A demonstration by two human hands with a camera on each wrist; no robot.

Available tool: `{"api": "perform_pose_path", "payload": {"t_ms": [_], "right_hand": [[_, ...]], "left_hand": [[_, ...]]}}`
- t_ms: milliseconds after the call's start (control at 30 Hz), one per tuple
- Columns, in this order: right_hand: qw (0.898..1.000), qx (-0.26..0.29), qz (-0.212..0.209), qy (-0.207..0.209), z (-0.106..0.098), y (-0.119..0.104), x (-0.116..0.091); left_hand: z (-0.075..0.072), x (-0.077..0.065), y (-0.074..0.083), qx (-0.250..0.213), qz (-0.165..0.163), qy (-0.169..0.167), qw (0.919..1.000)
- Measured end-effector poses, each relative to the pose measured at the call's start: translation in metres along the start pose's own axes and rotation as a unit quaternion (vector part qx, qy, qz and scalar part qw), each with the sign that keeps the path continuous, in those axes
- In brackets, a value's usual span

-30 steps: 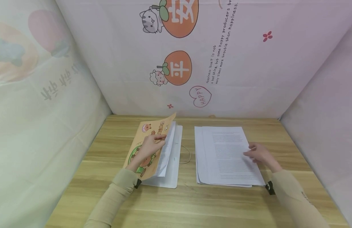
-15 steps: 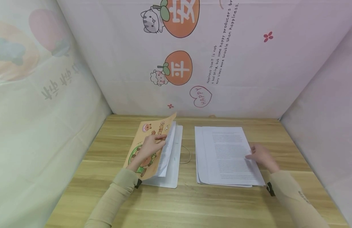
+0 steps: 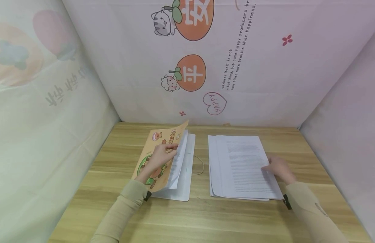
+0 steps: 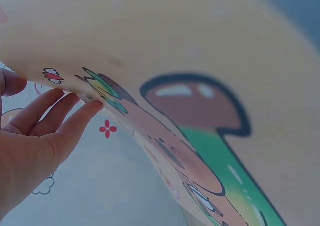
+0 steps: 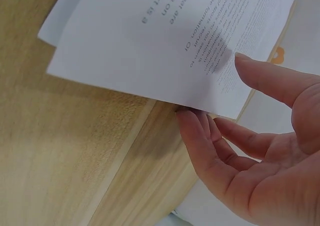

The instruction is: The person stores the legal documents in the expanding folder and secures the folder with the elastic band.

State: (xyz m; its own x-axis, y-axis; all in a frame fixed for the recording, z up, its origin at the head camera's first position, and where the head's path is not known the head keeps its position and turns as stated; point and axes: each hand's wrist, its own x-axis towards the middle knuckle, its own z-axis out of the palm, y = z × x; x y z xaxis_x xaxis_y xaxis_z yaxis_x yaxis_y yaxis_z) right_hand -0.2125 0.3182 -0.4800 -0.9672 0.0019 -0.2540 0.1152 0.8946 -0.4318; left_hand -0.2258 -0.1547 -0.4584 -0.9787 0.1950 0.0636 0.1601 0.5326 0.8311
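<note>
An orange folder [image 3: 146, 152] with cartoon animals lies at the left, its front cover raised and bowed. At the cover's free edge, the left hand [image 3: 160, 157] holds it between thumb and fingers; the left wrist view shows fingertips [image 4: 95, 105] against the printed cover [image 4: 175, 101]. White printed pages [image 3: 182, 153] show inside, over the folder's pale back cover [image 3: 183, 194]. To the right lies a stack of printed paper sheets [image 3: 240, 165], slightly fanned at its left side. The right hand [image 3: 278, 168] grips its right edge, thumb [image 5: 250, 66] above the sheets [image 5: 150, 71] and fingers tucked under.
A thin elastic loop [image 3: 202, 165] extends from the folder onto the wooden table [image 3: 202, 219]. White printed cloth walls [image 3: 251, 111] enclose the table at the back and both sides. Each wrist wears a dark strap [image 3: 287, 202].
My right hand has moved slightly forward and its fingers have slipped beneath the stack's right edge, thumb on top. My left hand and the raised folder cover have stayed put.
</note>
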Motion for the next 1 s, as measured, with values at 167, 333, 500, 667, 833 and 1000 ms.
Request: {"api": "perform_pose_path", "payload": {"t_ms": [167,333,500,667,833,1000], "right_hand": [[1.0,-0.003,0.003,-0.002,0.0024,0.0019,0.0017],[1.0,-0.001,0.003,-0.004,0.0034,0.002,0.0024],[1.0,0.0,0.005,-0.005,0.0057,0.002,0.0035],[1.0,0.008,0.002,0.0,0.0069,0.0018,0.004],[1.0,0.011,0.003,-0.002,0.0055,0.0003,0.004],[1.0,0.011,0.008,-0.012,0.0038,-0.0008,0.0042]], "left_hand": [[-0.0003,0.0,0.0001,-0.003,-0.001,-0.003,1.0],[-0.0004,0.0,0.0007,-0.003,-0.003,-0.006,1.0],[-0.0008,0.0003,0.002,0.002,-0.002,-0.003,1.0],[-0.0011,0.0007,0.0023,0.007,-0.001,-0.001,1.0],[-0.001,0.0008,0.0018,0.007,-0.001,0.0,1.0],[-0.0011,0.0008,0.0015,0.005,0.001,-0.001,1.0]]}}
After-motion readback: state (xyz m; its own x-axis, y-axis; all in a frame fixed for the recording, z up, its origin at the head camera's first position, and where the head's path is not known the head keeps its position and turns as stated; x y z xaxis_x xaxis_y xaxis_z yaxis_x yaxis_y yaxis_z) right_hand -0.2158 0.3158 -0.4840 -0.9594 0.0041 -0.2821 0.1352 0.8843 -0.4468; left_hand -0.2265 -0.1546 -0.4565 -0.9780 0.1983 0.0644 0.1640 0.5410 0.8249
